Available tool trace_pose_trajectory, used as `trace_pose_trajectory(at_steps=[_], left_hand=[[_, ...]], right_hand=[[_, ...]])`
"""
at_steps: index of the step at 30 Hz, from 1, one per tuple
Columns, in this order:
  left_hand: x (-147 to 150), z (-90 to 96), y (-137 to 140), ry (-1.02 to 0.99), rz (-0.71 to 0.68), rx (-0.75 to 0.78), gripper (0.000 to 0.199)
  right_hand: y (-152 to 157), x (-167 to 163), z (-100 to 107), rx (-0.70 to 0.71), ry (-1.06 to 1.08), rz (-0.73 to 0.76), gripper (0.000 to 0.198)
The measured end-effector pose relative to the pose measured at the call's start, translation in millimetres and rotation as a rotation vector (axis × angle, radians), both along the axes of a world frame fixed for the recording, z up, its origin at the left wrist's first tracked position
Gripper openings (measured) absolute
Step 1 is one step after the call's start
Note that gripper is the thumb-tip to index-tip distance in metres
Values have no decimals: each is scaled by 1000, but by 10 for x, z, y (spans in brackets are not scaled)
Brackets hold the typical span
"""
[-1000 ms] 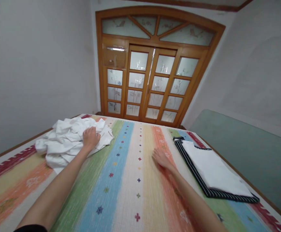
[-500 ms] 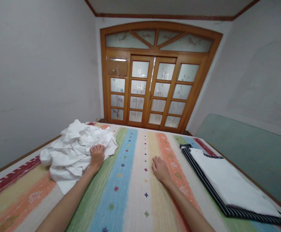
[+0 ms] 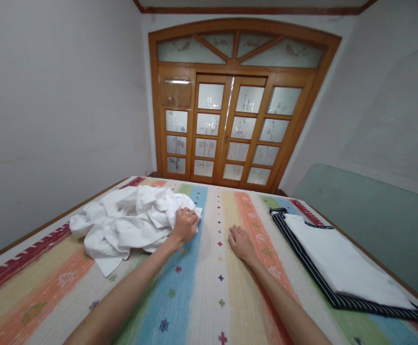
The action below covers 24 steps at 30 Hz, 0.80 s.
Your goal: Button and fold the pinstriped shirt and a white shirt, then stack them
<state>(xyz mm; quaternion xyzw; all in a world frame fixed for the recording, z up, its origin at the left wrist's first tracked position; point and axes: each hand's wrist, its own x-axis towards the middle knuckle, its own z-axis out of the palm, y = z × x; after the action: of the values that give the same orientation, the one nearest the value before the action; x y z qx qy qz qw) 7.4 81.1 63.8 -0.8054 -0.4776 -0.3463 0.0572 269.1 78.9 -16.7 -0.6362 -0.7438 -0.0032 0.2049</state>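
A crumpled heap of white cloth (image 3: pixel 133 215), apparently a garment, lies on the left half of the bed. My left hand (image 3: pixel 186 224) is closed on its right edge, fingers curled over the fabric. Right of it, across the pale stripe, my right hand (image 3: pixel 241 243) rests on the striped bedspread (image 3: pixel 205 287), palm down with fingers a little bent and nothing visible under them. On the far right lie a folded white garment (image 3: pixel 345 263) and, beneath it, a folded black-and-white striped one (image 3: pixel 333 294).
A pale green headboard (image 3: pixel 370 215) borders the bed on the right. Wooden doors with patterned glass panes (image 3: pixel 237 129) stand past the bed's far edge. Plain walls rise on the left (image 3: pixel 61 96) and right.
My left hand has moved right, dragging the white cloth's edge with it, and the heap is now flatter and more spread out. My right hand has stayed nearly in place.
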Motion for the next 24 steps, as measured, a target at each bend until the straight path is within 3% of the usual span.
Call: trace_pose_trajectory(at_steps=[4,7,10,15,19,24], left_hand=[[528,-277,-213,-145,-106,-230,18],[878,-470,-395,-256,-190,-367,15],[1129,-516,-543,-342,-286,-418,14],[1212,-284,-570,-629,-346,-501,15],[1038,-3,-452,-884,-304,-568,16],[781,250,-394,-978,-308,-500,18]], right_hand=[[25,70,-1,-20,285,23,41],[38,136,-7,-31,579,124,44],[53,206,-16,-12,754,157,43],[52,286,50,-19,887,157,28],[-24,219,128,-28,977,190,26],[-146,18,259,52,1013,129,29]])
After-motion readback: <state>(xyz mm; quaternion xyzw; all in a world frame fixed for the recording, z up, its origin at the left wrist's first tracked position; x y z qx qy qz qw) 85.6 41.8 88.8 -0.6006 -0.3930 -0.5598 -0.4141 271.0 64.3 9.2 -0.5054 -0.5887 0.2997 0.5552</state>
